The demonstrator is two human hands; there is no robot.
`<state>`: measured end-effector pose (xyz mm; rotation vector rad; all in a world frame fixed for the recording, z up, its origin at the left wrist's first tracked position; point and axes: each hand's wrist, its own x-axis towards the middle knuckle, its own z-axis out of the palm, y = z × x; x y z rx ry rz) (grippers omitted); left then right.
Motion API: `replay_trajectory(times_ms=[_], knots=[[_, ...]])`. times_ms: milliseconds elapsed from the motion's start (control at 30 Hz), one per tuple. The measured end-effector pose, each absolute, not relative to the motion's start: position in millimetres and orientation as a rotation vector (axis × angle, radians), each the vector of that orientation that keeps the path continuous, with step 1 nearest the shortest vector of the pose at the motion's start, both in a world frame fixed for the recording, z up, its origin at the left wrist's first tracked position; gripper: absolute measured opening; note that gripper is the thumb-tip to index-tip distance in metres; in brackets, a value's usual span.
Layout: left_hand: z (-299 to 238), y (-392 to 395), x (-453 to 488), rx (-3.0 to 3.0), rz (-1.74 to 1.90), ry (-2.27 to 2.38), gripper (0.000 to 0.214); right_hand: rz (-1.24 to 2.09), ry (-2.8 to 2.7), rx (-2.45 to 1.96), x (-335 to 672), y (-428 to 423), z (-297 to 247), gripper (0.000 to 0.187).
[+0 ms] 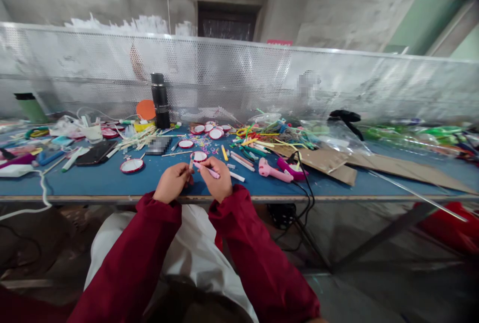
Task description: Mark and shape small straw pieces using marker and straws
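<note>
My left hand [172,182] is closed in a pinch around a small, thin, pale stick [191,162] held upright just above the table's front edge. Close beside it, my right hand [219,179] grips a pink pen-like marker [212,173], its tip pointing toward the stick. Whether tip and stick touch is too small to tell. Right behind the hands lies a round white disc with a red rim [199,156]. A similar disc [131,165] rests to the left. On the right are a white marker [237,177] and a pink glue gun [275,171].
A black bottle [160,101] stands at the back by the perforated metal screen [243,74]. Colourful pipe cleaners [277,133] and cardboard pieces [325,163] lie to the right. A dark phone [95,153] is on the left. Black cables [309,188] hang over the front edge.
</note>
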<state>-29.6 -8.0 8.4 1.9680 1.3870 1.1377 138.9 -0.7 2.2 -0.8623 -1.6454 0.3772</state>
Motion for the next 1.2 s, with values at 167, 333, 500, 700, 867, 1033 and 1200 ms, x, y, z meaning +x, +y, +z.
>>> replay_trajectory(times_ms=[167, 333, 500, 700, 867, 1033, 1200], knots=[[7.9, -7.8, -29.7, 1.974, 1.136, 1.394, 0.029, 0.380, -1.653, -0.865, 138.5, -1.1, 3.7, 0.014], [7.3, -7.3, -30.1, 1.974, 1.127, 1.394, 0.024, 0.397, -1.659, -0.879, 138.6, -1.5, 4.9, 0.015], [7.2, -7.2, -30.0, 1.986, 1.124, 1.405, 0.024, 0.408, -1.642, -0.889, 138.5, -1.7, 3.9, 0.014], [7.1, -6.7, -30.2, 2.011, 1.131, 1.423, 0.029, 0.420, -1.648, -0.875, 138.5, -0.1, 3.6, 0.016], [7.9, -7.2, -30.1, 2.026, 1.132, 1.432, 0.031, 0.440, -1.658, -0.868, 138.7, 1.0, 2.9, 0.017], [9.1, -8.4, -30.1, 2.036, 1.130, 1.433, 0.027, 0.434, -1.647, -0.882, 138.9, 1.2, 2.0, 0.016], [11.2, -9.9, -29.6, 2.053, 1.117, 1.442, 0.026, 0.425, -1.645, -0.870, 139.2, 1.4, 1.0, 0.018]])
